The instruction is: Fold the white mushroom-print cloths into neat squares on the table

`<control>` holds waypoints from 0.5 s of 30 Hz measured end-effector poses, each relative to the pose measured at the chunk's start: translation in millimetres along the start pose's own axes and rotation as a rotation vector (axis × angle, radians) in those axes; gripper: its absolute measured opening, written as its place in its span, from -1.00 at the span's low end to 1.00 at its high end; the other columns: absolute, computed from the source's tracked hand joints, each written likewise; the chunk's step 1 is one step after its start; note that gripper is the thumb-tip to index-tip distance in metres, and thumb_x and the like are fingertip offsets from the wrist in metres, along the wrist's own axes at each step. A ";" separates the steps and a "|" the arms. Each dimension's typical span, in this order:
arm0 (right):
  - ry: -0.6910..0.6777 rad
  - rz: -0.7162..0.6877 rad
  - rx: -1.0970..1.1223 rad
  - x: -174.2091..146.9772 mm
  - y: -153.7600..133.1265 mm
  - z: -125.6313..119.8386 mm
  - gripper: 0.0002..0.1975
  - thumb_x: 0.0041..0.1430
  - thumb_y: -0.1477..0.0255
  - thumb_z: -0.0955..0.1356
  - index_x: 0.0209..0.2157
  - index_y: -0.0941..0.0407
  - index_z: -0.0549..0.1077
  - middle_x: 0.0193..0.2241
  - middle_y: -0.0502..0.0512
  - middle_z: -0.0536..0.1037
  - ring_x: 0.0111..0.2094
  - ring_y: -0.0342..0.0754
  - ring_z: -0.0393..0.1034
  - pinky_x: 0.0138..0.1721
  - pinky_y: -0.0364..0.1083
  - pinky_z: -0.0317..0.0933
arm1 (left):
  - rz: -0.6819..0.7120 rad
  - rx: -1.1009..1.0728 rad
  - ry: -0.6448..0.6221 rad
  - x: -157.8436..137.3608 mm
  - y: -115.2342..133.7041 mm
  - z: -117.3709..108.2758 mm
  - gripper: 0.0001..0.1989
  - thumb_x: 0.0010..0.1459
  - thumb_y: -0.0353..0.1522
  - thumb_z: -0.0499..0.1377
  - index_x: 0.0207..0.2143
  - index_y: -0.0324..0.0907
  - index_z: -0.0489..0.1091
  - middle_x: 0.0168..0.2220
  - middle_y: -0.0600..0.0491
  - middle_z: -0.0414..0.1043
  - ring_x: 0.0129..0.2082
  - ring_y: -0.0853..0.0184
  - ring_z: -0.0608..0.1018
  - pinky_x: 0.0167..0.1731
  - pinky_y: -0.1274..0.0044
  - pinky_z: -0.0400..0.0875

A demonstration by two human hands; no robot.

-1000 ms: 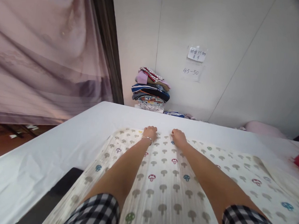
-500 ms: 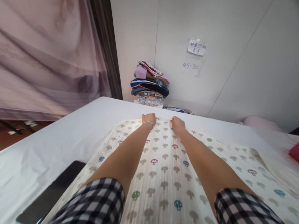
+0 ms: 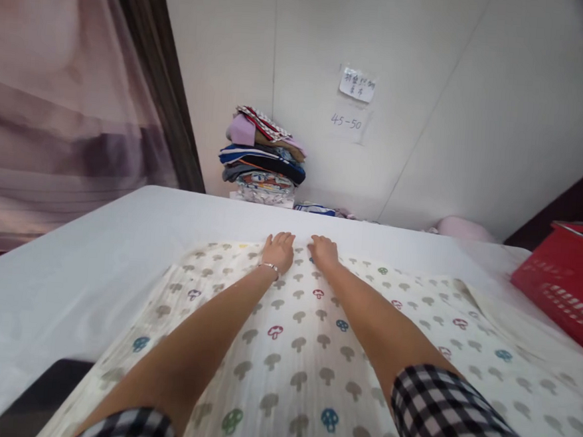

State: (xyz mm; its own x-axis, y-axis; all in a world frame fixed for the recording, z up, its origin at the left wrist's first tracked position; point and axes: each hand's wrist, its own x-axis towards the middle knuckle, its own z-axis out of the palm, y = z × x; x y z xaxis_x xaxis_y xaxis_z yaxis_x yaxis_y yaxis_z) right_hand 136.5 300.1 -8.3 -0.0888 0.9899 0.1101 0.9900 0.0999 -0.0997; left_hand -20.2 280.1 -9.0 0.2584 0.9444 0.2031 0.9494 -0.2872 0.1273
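On the white table [image 3: 56,295], a cream cloth [image 3: 282,351] printed with mushrooms lies spread out and reaches from the near edge of the view toward the table's far side. Most of the mushrooms are grey-brown, with a few in red, blue, green and yellow. Toward the right, part of the cloth's edge is turned over.

The left hand [image 3: 279,251], with a bracelet [image 3: 269,266] at its wrist, lies palm down on the cloth's far edge, fingers reaching forward and slightly spread. Just beside it, with a narrow gap between, the right hand [image 3: 324,251] touches the same edge, its fingers bent and close together; whether they pinch the fabric I cannot tell.

At the right, a red basket [image 3: 561,284] stands near the cloth, cut off by the edge of view. Rows of slots run along its side and a thin bar crosses its top. Its inside is hidden, so its contents cannot be told.

Beyond the table's far edge, a stack of folded fabrics [image 3: 263,156] rises against the wall [image 3: 420,88]; what bears it is out of sight. Two handwritten papers [image 3: 357,84] hang to its right, the lower reading "45-50". A flat black object [image 3: 39,400] lies beside the cloth at the lower left.
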 end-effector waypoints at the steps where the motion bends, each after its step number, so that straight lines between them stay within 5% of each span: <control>1: 0.001 -0.005 -0.004 -1.5 0.3 -1.6 -0.67 0.25 0.31 0.14 0.01 0.07 0.24 -0.05 0.20 0.37 -0.02 0.05 0.20 -0.06 0.00 0.00 | 0.055 -0.022 -0.027 -4.4 6.4 1.9 -0.55 0.21 -0.32 -0.13 0.15 -0.12 0.10 0.22 0.00 0.06 0.21 0.25 0.05 0.17 0.28 -0.17; 8: 0.008 -0.052 -0.003 -39.0 36.5 -23.1 -0.64 0.23 0.28 0.18 0.04 0.02 0.23 0.03 0.12 0.33 0.07 -0.01 0.12 0.06 0.02 -0.13 | 0.077 -0.054 -0.225 -17.2 17.6 9.5 -0.39 0.20 -0.05 -0.24 0.21 -0.15 0.01 0.28 -0.01 -0.15 0.27 0.20 -0.09 0.17 0.22 -0.20; 15: 0.086 0.248 -0.101 -126.8 197.4 -65.4 -0.69 0.22 0.49 0.14 -0.10 0.15 0.40 -0.06 0.13 0.43 -0.03 -0.09 0.25 -0.01 -0.15 0.02 | 0.072 -0.011 -0.236 -10.9 14.2 9.4 -0.36 0.19 -0.06 -0.25 0.23 -0.18 -0.03 0.29 0.02 -0.19 0.27 0.22 -0.11 0.18 0.23 -0.21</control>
State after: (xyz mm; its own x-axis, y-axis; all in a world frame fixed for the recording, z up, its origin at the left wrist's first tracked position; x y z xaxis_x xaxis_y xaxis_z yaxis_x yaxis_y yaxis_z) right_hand 350.4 187.7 22.7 0.1629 0.9703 0.1788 0.9866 -0.1591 -0.0356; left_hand -7.9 267.3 -18.6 0.3614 0.9322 -0.0200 0.9252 -0.3559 0.1314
